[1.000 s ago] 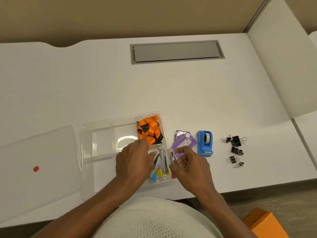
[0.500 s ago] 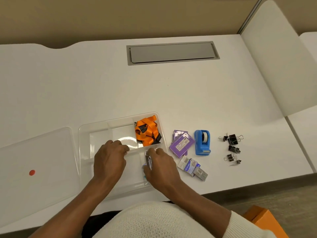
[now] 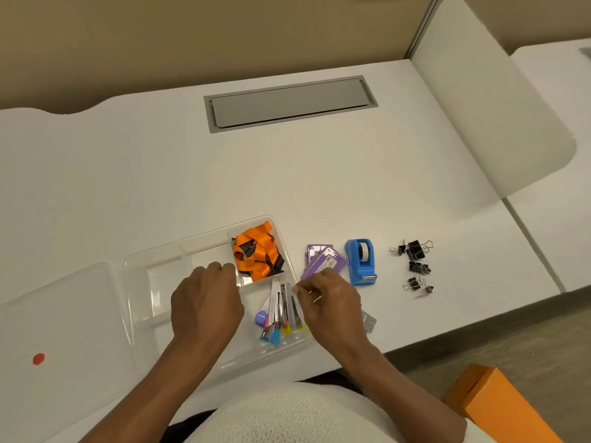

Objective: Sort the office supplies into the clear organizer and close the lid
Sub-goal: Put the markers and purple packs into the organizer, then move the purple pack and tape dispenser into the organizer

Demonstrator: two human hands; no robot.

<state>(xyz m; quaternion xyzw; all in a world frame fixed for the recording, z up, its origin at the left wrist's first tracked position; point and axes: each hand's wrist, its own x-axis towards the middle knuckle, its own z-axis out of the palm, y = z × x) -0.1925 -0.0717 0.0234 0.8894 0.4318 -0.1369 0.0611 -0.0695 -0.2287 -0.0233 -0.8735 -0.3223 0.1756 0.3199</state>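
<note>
Right hand (image 3: 329, 302) pinches the fanned clips (image 3: 283, 310) in the clear organizer's (image 3: 134, 282) near-right compartment; left hand (image 3: 204, 302), curled, braces the divider. Risk: clips splaying over the low wall onto the bench (image 3: 160, 174).

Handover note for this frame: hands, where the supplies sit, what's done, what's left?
Left hand rests curled on the organizer, holding nothing visible. Right hand pinches at the clips in the front-right compartment; whether it grips one is unclear.
Done: orange ribbon in the back-right compartment.
Left: purple packets, tape dispenser, binder clips on the desk. Lid lies off, left of the organizer.
</note>
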